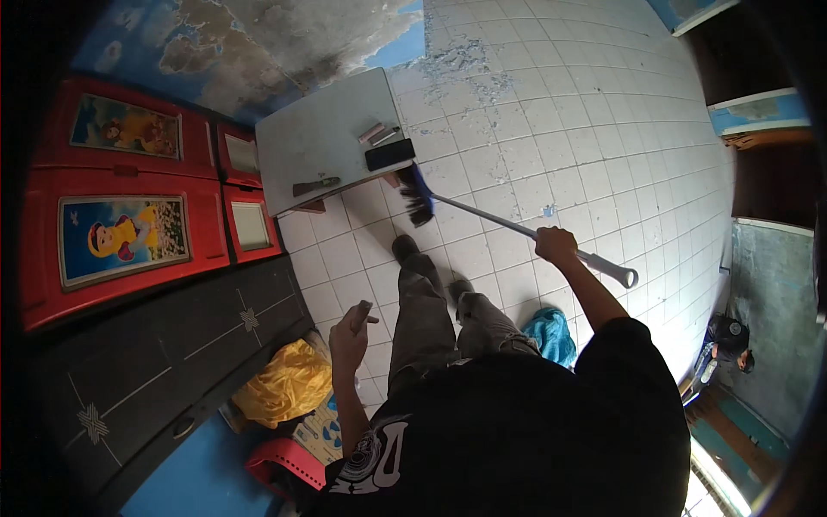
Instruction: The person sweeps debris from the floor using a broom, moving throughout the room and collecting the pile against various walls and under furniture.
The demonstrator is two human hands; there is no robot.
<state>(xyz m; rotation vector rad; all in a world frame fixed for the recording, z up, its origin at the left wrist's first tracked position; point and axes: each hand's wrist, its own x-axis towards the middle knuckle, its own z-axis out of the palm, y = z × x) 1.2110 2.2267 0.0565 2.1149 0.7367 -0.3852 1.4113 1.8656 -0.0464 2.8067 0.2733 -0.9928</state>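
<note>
My right hand (556, 246) is closed around the grey handle (500, 220) of a broom, near its light grey end grip. The broom's blue head with dark bristles (419, 202) is beside the edge of a small pale table (319, 129), ahead of my feet; whether the bristles touch the floor I cannot make out. My left hand (349, 336) hangs at my left side, fingers loosely extended and thumb apart, with no object visible in it. On the tabletop lie a putty knife (316, 184), a black block-like object (390, 155) and small stick-like items (377, 134).
Paint flakes (469, 73) litter the white tile floor (586, 155). Red cabinets (129, 215) and a dark panel (172, 353) line the left. A yellow cloth (289, 383) lies near my left arm, a teal cloth (550, 336) by my right leg. Another person (728, 336) is far right.
</note>
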